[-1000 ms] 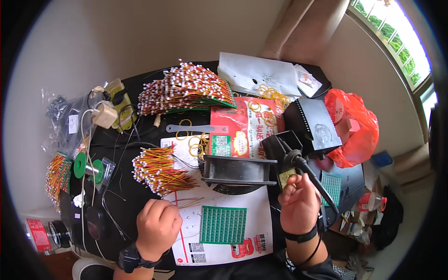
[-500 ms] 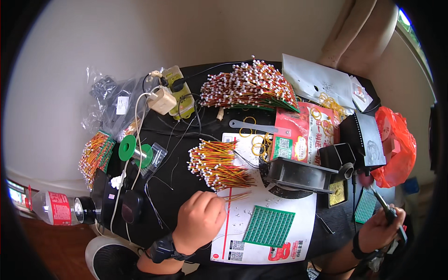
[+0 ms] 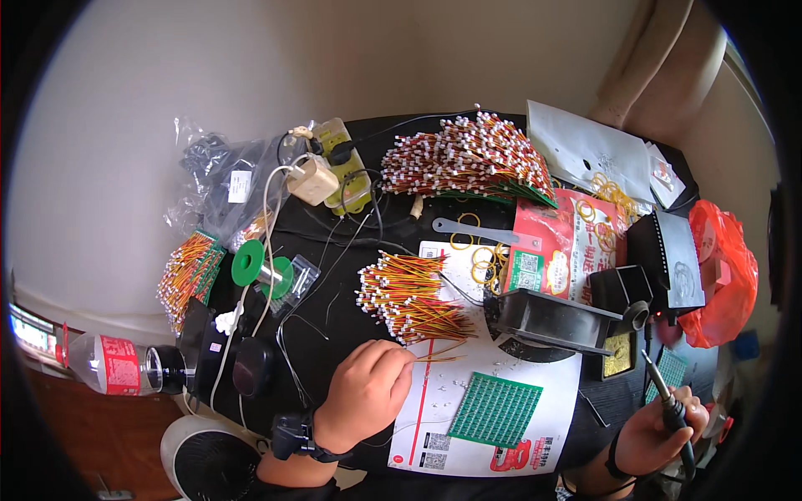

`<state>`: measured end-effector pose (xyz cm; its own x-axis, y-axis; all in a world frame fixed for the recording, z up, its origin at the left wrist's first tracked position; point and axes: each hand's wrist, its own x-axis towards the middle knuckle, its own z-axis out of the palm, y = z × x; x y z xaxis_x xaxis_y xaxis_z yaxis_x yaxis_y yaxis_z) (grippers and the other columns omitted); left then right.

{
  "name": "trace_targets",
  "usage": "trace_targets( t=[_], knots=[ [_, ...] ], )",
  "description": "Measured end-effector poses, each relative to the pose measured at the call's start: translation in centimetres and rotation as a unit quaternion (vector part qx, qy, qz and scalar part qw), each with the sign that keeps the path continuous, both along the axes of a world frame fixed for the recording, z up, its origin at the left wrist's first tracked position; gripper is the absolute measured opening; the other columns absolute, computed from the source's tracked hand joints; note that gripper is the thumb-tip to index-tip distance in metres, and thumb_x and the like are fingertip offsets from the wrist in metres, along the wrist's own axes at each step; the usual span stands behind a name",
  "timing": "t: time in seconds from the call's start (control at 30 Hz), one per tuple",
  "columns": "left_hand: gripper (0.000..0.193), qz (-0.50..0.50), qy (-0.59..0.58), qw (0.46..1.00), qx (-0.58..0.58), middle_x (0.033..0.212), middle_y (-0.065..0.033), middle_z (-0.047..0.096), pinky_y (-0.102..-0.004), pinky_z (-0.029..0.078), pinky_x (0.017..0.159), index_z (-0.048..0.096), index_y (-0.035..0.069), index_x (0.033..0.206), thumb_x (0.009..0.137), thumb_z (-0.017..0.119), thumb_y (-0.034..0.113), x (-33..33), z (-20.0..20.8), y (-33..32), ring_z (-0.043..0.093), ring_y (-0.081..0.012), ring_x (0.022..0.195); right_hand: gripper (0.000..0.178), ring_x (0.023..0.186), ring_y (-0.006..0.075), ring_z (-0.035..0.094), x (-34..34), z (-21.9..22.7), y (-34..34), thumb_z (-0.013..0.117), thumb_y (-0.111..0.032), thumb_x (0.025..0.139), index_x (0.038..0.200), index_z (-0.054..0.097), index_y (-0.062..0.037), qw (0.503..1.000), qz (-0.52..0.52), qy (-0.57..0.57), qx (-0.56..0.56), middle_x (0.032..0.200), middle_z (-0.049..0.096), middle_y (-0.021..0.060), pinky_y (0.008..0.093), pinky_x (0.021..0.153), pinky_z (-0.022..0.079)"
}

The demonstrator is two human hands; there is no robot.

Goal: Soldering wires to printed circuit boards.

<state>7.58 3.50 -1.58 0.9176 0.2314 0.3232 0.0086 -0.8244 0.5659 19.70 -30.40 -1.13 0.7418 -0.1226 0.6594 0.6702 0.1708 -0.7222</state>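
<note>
Over the near edge of a white printed sheet (image 3: 409, 455), my left hand (image 3: 372, 392) is closed with fingers pinched on a few thin wires (image 3: 441, 357), whose ends stick out to the right. A faint thin strand curves beneath that hand. Just beyond it lies a bundle of red and yellow wires (image 3: 409, 292) with white connectors. My right hand (image 3: 656, 438), at the lower right, grips a soldering iron (image 3: 672, 409) with its tip pointing up and away. Between the hands, a green circuit board panel (image 3: 497, 409) rests on the sheet.
A black fan-like unit (image 3: 551, 321) stands behind the board, beside a yellow tip-cleaning pad (image 3: 619, 355) and a black soldering station (image 3: 664, 259). A larger wire bundle (image 3: 468, 154) lies at the back. At left are a solder spool (image 3: 248, 263), power strip (image 3: 347, 171) and bottle (image 3: 117, 365).
My right hand has brought the soldering iron leftward and down, away from the cleaning pad and station area. The left hand keeps its pinch on the wires. The whole view has shifted slightly.
</note>
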Motion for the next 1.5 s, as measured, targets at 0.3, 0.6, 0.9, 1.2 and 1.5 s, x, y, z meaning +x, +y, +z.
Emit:
trace_targets(
  t=[0.3, 0.6, 0.9, 1.2, 1.5],
  knots=[
    [0.014, -0.018, 0.029, 0.996, 0.077, 0.085, -0.0106, 0.065, -0.0397, 0.054, 0.067, 0.068, 0.001, 0.087, 0.074, 0.071, -0.005, 0.6, -0.7, -0.8, 0.064, -0.0315, 0.075, 0.032, 0.074, 0.0132, 0.036, -0.5, -1.8, 0.4, 0.052, -0.034, 0.105, 0.11, 0.053, -0.0024, 0.998, -0.016, -0.009, -0.052, 0.083, 0.039, 0.0033, 0.0287, 0.065, 0.029],
    [0.017, 0.006, 0.01, 0.992, 0.126, 0.088, -0.0069, 0.064, -0.0367, 0.055, 0.066, 0.072, 0.003, 0.091, 0.075, 0.069, 0.0, 0.5, -0.7, -0.5, 0.064, -0.0259, 0.078, 0.031, 0.076, 0.0128, 0.038, -0.5, -1.7, 0.4, 0.052, -0.031, 0.104, 0.111, 0.055, -0.0018, 0.999, -0.002, 0.01, -0.038, 0.09, 0.043, 0.005, 0.0275, 0.066, 0.03],
    [0.025, -0.021, -0.048, 0.995, 0.081, 0.088, -0.0123, 0.062, -0.0404, 0.053, 0.068, 0.069, 0.0, 0.099, 0.075, 0.067, -0.007, 0.0, 1.1, -1.5, 0.062, -0.0317, 0.078, 0.044, 0.071, 0.0172, 0.047, -0.1, -1.2, 1.5, 0.054, -0.044, 0.104, 0.121, 0.052, -0.0034, 0.979, -0.142, -0.052, -0.14, 0.084, 0.052, 0.01, 0.031, 0.063, 0.037],
    [0.023, -0.286, 0.002, 0.958, 0.011, 0.096, -0.0066, 0.066, -0.0347, 0.055, 0.069, 0.072, 0.006, 0.093, 0.071, 0.07, 0.003, -0.2, -1.0, -4.4, 0.063, -0.0263, 0.087, 0.033, 0.066, 0.0182, 0.06, 0.0, 0.3, 1.0, 0.064, -0.018, 0.1, 0.125, 0.056, 0.0013, 0.912, -0.22, -0.074, -0.338, 0.087, 0.063, 0.0152, 0.0291, 0.059, 0.049],
    [0.014, -0.315, 0.02, 0.944, 0.099, 0.106, -0.006, 0.067, -0.0317, 0.052, 0.081, 0.069, 0.006, 0.091, 0.08, 0.067, 0.014, -0.6, -1.3, -6.0, 0.062, -0.0204, 0.094, 0.033, 0.091, 0.0135, 0.064, 0.4, -0.4, 2.3, 0.066, -0.011, 0.099, 0.129, 0.062, 0.0033, 0.886, -0.246, 0.071, -0.388, 0.11, 0.069, 0.0099, 0.0251, 0.082, 0.051]
  ],
)
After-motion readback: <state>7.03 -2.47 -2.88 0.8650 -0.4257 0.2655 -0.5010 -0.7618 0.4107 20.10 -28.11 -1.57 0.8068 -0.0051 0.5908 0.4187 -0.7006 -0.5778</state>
